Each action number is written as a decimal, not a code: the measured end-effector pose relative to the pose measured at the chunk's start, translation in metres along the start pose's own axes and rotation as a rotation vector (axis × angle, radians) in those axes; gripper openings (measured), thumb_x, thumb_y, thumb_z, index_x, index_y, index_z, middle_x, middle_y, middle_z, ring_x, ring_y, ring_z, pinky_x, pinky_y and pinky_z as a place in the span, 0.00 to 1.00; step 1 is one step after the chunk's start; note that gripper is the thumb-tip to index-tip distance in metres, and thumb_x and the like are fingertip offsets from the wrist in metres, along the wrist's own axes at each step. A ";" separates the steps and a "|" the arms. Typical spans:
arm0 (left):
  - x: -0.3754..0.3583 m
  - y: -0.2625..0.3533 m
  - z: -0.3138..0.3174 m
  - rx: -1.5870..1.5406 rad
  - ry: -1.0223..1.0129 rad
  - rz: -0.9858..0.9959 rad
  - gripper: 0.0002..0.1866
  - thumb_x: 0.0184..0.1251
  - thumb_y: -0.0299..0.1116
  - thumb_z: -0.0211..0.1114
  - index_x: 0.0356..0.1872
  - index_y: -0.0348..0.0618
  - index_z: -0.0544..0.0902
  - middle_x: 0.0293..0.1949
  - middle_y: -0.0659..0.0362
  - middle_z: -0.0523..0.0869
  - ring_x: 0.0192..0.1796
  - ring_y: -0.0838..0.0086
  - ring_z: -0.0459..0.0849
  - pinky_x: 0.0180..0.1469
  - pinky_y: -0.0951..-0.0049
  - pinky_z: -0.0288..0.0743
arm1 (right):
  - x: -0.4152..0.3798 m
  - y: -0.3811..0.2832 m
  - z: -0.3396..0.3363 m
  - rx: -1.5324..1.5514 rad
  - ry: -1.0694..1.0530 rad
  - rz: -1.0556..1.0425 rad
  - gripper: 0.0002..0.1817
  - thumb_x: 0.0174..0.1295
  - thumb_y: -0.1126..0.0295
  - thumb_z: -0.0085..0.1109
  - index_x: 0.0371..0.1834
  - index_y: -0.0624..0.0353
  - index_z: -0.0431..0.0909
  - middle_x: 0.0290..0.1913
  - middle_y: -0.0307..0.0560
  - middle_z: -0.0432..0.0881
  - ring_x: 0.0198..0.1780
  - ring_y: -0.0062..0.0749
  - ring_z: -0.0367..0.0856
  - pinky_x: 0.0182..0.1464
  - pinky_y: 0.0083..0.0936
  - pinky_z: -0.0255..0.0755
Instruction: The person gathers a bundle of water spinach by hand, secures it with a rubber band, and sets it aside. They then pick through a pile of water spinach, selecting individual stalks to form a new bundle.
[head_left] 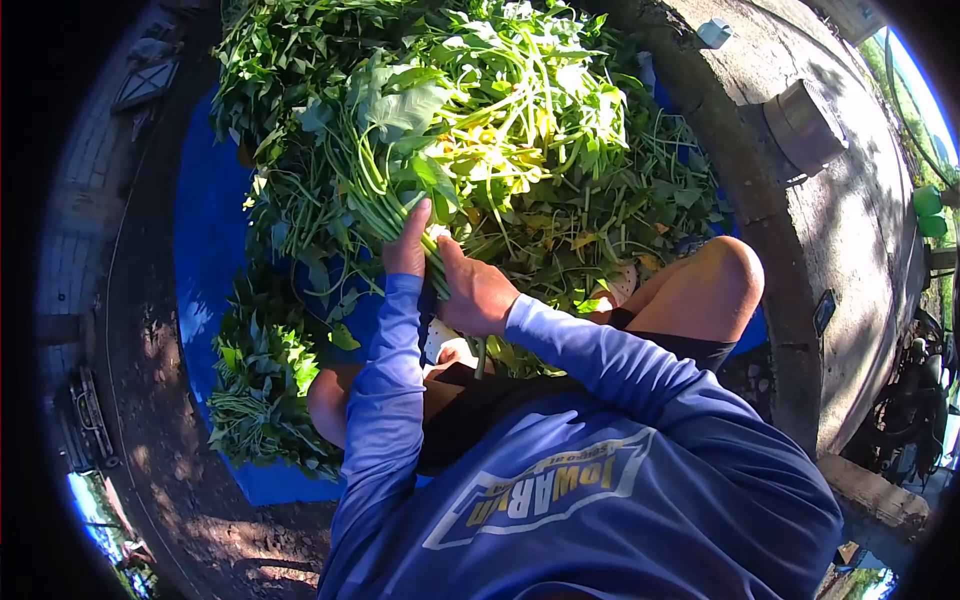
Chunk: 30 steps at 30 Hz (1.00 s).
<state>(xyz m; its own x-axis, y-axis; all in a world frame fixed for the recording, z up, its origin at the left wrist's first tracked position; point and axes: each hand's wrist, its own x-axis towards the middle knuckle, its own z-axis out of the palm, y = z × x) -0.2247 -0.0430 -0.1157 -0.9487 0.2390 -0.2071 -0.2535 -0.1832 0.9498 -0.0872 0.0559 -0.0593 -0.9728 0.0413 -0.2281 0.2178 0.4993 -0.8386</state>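
A bunch of leafy greens [375, 190] with long pale green stems is held in front of me, its leaves pointing up and away. My left hand [406, 246] is closed round the stems, thumb pointing up along them. Just to the right and lower, my right hand [474, 289] closes on the lower stem ends, its fingers partly hidden. Behind the bunch rises a big heap of leafy greens [540, 90], brightly sunlit in the middle, with some yellowed leaves. By my left knee lies a smaller pile of greens [262, 405] with stems facing left.
A blue tarp [212, 235] lies under the greens. Loose stems and leaves [590, 222] are scattered ahead of my feet. To the right is a concrete ledge [850, 260] with a metal pot [805, 128] and a small light-coloured cup [714, 33]. Bare ground [150, 360] runs along the left.
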 end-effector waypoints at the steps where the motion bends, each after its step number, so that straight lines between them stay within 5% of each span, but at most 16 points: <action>1: 0.000 0.002 0.000 -0.050 -0.013 -0.080 0.17 0.64 0.34 0.80 0.51 0.37 0.89 0.48 0.58 0.90 0.45 0.75 0.87 0.50 0.72 0.83 | -0.001 0.000 0.001 0.021 -0.015 0.007 0.52 0.55 0.65 0.66 0.79 0.78 0.48 0.53 0.81 0.82 0.58 0.71 0.82 0.60 0.50 0.77; 4: -0.004 0.001 -0.002 -0.094 -0.035 -0.246 0.13 0.64 0.33 0.79 0.45 0.36 0.90 0.42 0.59 0.91 0.39 0.76 0.88 0.44 0.72 0.84 | -0.008 -0.002 0.005 0.093 0.020 -0.033 0.50 0.55 0.63 0.69 0.77 0.77 0.53 0.53 0.80 0.81 0.58 0.70 0.83 0.60 0.49 0.77; 5: -0.005 0.001 -0.005 -0.002 -0.043 -0.147 0.11 0.63 0.32 0.78 0.41 0.35 0.90 0.37 0.59 0.90 0.36 0.75 0.87 0.40 0.72 0.84 | -0.010 -0.011 -0.001 0.117 0.040 -0.064 0.49 0.55 0.62 0.70 0.76 0.77 0.56 0.54 0.79 0.81 0.59 0.68 0.83 0.60 0.49 0.77; 6: -0.003 0.002 -0.007 0.090 -0.051 -0.042 0.10 0.63 0.31 0.77 0.37 0.33 0.90 0.33 0.59 0.90 0.33 0.73 0.87 0.36 0.73 0.84 | -0.006 -0.016 -0.019 -0.022 -0.072 -0.057 0.48 0.56 0.60 0.71 0.75 0.76 0.59 0.55 0.78 0.81 0.60 0.68 0.82 0.61 0.48 0.77; 8: -0.021 0.016 0.006 0.012 0.104 -0.167 0.10 0.61 0.29 0.77 0.37 0.32 0.90 0.31 0.58 0.89 0.29 0.72 0.87 0.32 0.72 0.82 | -0.003 -0.047 -0.074 -0.298 -0.295 -0.035 0.46 0.58 0.56 0.73 0.73 0.75 0.64 0.59 0.76 0.80 0.61 0.66 0.82 0.63 0.48 0.76; 10: -0.025 0.040 0.000 0.139 -0.012 -0.113 0.09 0.61 0.28 0.75 0.37 0.31 0.89 0.27 0.57 0.88 0.25 0.72 0.86 0.28 0.70 0.82 | 0.012 -0.047 -0.073 -0.108 0.415 -0.330 0.42 0.64 0.49 0.70 0.71 0.72 0.70 0.68 0.74 0.74 0.67 0.64 0.78 0.68 0.48 0.74; 14: -0.045 0.081 0.020 0.245 -0.121 -0.108 0.08 0.61 0.28 0.73 0.37 0.34 0.88 0.28 0.57 0.87 0.24 0.73 0.85 0.27 0.70 0.80 | 0.089 -0.058 -0.099 0.182 0.749 -0.539 0.46 0.73 0.42 0.60 0.81 0.68 0.59 0.83 0.70 0.54 0.85 0.59 0.53 0.81 0.44 0.55; 16: -0.054 0.089 0.026 0.128 -0.181 -0.150 0.08 0.61 0.28 0.73 0.39 0.35 0.87 0.30 0.57 0.87 0.25 0.73 0.85 0.27 0.70 0.80 | 0.138 -0.045 -0.097 0.368 0.730 -0.499 0.50 0.75 0.40 0.55 0.84 0.69 0.51 0.85 0.69 0.51 0.87 0.59 0.48 0.85 0.42 0.47; 19: -0.066 0.105 0.033 0.168 -0.163 -0.215 0.14 0.60 0.33 0.78 0.42 0.38 0.86 0.29 0.60 0.86 0.25 0.74 0.84 0.27 0.71 0.80 | 0.167 -0.032 -0.090 0.318 0.436 -0.381 0.52 0.75 0.37 0.51 0.85 0.69 0.48 0.84 0.70 0.54 0.86 0.60 0.49 0.85 0.41 0.49; 22: -0.055 0.108 0.021 0.103 0.004 -0.243 0.14 0.61 0.36 0.79 0.38 0.36 0.87 0.25 0.58 0.84 0.21 0.72 0.83 0.25 0.70 0.80 | 0.162 -0.006 -0.139 0.501 0.448 -0.340 0.36 0.76 0.41 0.53 0.70 0.63 0.77 0.69 0.65 0.79 0.71 0.53 0.77 0.72 0.39 0.70; 24: -0.043 0.112 0.011 0.097 0.019 -0.206 0.13 0.64 0.37 0.78 0.37 0.39 0.84 0.25 0.60 0.82 0.22 0.75 0.83 0.24 0.70 0.83 | 0.187 0.052 -0.180 0.474 0.851 -0.137 0.24 0.73 0.53 0.59 0.57 0.63 0.84 0.56 0.60 0.88 0.57 0.50 0.87 0.61 0.37 0.78; 25: -0.042 0.117 0.010 0.074 0.046 -0.204 0.13 0.65 0.38 0.78 0.37 0.39 0.85 0.25 0.61 0.81 0.22 0.75 0.83 0.24 0.70 0.84 | 0.233 0.139 -0.193 0.248 1.056 -0.079 0.16 0.67 0.64 0.60 0.50 0.63 0.83 0.49 0.58 0.89 0.50 0.50 0.88 0.57 0.37 0.80; 26: -0.042 0.118 0.009 0.083 0.055 -0.205 0.13 0.65 0.38 0.78 0.38 0.39 0.85 0.25 0.61 0.82 0.22 0.75 0.83 0.24 0.70 0.84 | 0.259 0.217 -0.206 0.004 1.238 -0.104 0.09 0.60 0.70 0.58 0.40 0.64 0.78 0.34 0.49 0.85 0.37 0.39 0.83 0.44 0.37 0.77; 27: -0.040 0.119 0.010 0.088 0.062 -0.199 0.13 0.65 0.38 0.78 0.38 0.39 0.85 0.25 0.61 0.82 0.22 0.75 0.83 0.25 0.70 0.85 | 0.211 0.171 -0.219 -0.050 1.014 0.264 0.14 0.60 0.62 0.63 0.44 0.59 0.82 0.39 0.56 0.87 0.46 0.52 0.88 0.52 0.40 0.81; 28: -0.037 0.119 0.012 0.091 0.068 -0.192 0.13 0.65 0.38 0.78 0.38 0.38 0.86 0.25 0.61 0.82 0.22 0.75 0.83 0.25 0.70 0.85 | 0.232 0.217 -0.226 -0.359 0.896 0.278 0.14 0.57 0.60 0.66 0.42 0.56 0.84 0.39 0.56 0.88 0.47 0.52 0.88 0.52 0.41 0.81; 30: -0.036 0.118 0.018 0.089 0.070 -0.136 0.15 0.64 0.36 0.78 0.41 0.33 0.87 0.26 0.57 0.85 0.20 0.72 0.83 0.24 0.71 0.80 | 0.225 0.208 -0.223 -0.067 0.831 0.276 0.12 0.57 0.60 0.68 0.39 0.54 0.86 0.38 0.55 0.88 0.45 0.52 0.88 0.51 0.43 0.81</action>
<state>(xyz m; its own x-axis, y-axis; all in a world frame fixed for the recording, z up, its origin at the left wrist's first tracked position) -0.2171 -0.0558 0.0081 -0.9185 0.1883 -0.3478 -0.3655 -0.0681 0.9283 -0.2788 0.3620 -0.1745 -0.6348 0.7718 0.0371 0.4740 0.4268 -0.7701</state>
